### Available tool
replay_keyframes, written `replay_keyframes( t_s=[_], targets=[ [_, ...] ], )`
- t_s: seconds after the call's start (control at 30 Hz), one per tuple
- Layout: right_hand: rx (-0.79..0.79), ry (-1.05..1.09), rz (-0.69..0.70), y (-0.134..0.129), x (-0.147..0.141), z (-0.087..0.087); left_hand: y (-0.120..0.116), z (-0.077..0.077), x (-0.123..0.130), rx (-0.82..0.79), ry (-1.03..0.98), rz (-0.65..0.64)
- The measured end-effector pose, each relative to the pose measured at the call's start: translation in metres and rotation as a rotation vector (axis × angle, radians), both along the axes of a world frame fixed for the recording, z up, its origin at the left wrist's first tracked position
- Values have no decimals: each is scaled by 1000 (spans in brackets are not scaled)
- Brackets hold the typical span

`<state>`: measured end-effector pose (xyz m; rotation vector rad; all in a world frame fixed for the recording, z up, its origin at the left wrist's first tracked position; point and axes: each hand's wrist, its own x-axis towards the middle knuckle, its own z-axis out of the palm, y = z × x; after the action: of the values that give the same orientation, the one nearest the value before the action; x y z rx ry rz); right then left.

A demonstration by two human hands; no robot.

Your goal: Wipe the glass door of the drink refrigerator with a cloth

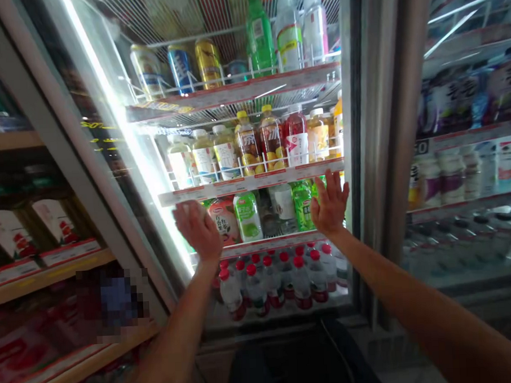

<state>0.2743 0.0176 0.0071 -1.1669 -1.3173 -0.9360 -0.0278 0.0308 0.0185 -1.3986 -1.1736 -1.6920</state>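
Both my arms reach toward a lit drinks fridge. My left hand (198, 229), slightly blurred, is raised with stretched fingers and holds nothing. Just right of it, on the lower shelf, is a red drink carton or bottle (223, 222), partly covered by the hand. My right hand (330, 202) is spread in front of the same shelf's right end, also holding nothing. Beside it stands a green-labelled drink (302, 205). Between the hands are a green-and-white bottle (248, 217) and a bottle with a pale label (283, 202). Whether either hand touches the shelf, I cannot tell.
Above, one shelf (255, 183) bears several juice and tea bottles; the top shelf (242, 91) bears cans and larger bottles. Red-capped water bottles (253, 287) fill the bottom. A metal door frame (400, 151) stands at right, and a wooden-edged shelf (51, 276) with bottles at left.
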Motion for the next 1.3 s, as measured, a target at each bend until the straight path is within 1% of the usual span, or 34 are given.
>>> replay_keyframes(
  t_s=[0.07, 0.1, 0.13, 0.17, 0.2, 0.23, 0.27, 0.33, 0.37, 0.4, 0.43, 0.47, 0.5, 0.6, 0.63, 0.67, 0.7, 0.73, 0.77, 0.83, 0.9, 0.93, 0.97, 1.0, 1.03, 1.1, 1.17, 1.2, 1.23, 1.27, 1.3],
  targets=[
    [8, -6, 2, 0, 1, 0, -4, -4, 35, -48, 266, -101],
    [10, -5, 5, 0, 2, 0, -6, -6, 49, -65, 408, -142],
    [13, -3, 9, 0, 2, 0, -7, -6, 57, -77, 524, -169],
    [12, -2, 16, 0, 2, 0, -8, -5, 59, -85, 594, -177],
    [11, -2, 23, 0, 3, -1, -8, -3, 55, -87, 599, -163],
    [13, -2, 29, 0, 3, -1, -8, 0, 46, -82, 545, -138],
    [17, -3, 32, 1, 3, -1, -7, 4, 35, -71, 448, -110],
    [31, -6, 32, 2, 3, -2, -4, 12, 13, -32, 195, -59],
    [39, -8, 30, 3, 3, -2, -3, 15, 7, -9, 87, -43],
    [45, -11, 28, 3, 2, -2, -2, 17, 7, 6, 22, -35],
    [49, -13, 27, 4, 2, -2, -3, 17, 13, 10, 14, -36],
    [52, -16, 27, 5, 2, -3, -4, 15, 24, 5, 68, -46],
    [54, -19, 26, 5, 2, -3, -6, 11, 39, -3, 168, -63],
    [78, -24, 23, 4, 2, -3, -13, -7, 87, -14, 622, -162],
    [84, -25, 22, 4, 2, -2, -15, -11, 96, -7, 711, -186],
    [84, -23, 20, 3, 2, -2, -15, -14, 100, 0, 758, -199],
    [79, -22, 19, 3, 2, -2, -15, -14, 96, 6, 755, -195],
    [71, -21, 20, 3, 2, -2, -13, -12, 87, 12, 702, -175],
    [61, -19, 21, 3, 2, -2, -11, -6, 74, 17, 609, -144],
    [45, -17, 26, 2, 2, -2, -6, 10, 42, 31, 336, -67],
    [36, -14, 32, 2, 1, -2, -2, 26, 19, 41, 81, -10],
    [30, -10, 31, 2, 1, -1, -1, 32, 16, 49, 4, 6],
    [23, -5, 26, 1, 1, -1, -1, 34, 19, 57, -8, 10],
    [18, -1, 20, 1, 0, -1, -2, 34, 27, 63, 42, 1],
    [15, 1, 13, 0, 0, 0, -3, 30, 40, 65, 150, -21],
    [24, -7, 6, -1, 0, 0, -9, 17, 69, 61, 456, -85],
    [49, -20, 6, -1, 0, 0, -13, 4, 88, 55, 702, -138],
    [59, -25, 7, -1, 0, 0, -14, 0, 89, 51, 766, -152],
    [67, -28, 7, 0, 0, 0, -14, -1, 85, 45, 780, -155],
    [72, -29, 8, 0, 0, 0, -13, 1, 75, 41, 743, -148],
    [75, -30, 10, 0, 0, 0, -12, 5, 62, 41, 658, -131]
  ],
)
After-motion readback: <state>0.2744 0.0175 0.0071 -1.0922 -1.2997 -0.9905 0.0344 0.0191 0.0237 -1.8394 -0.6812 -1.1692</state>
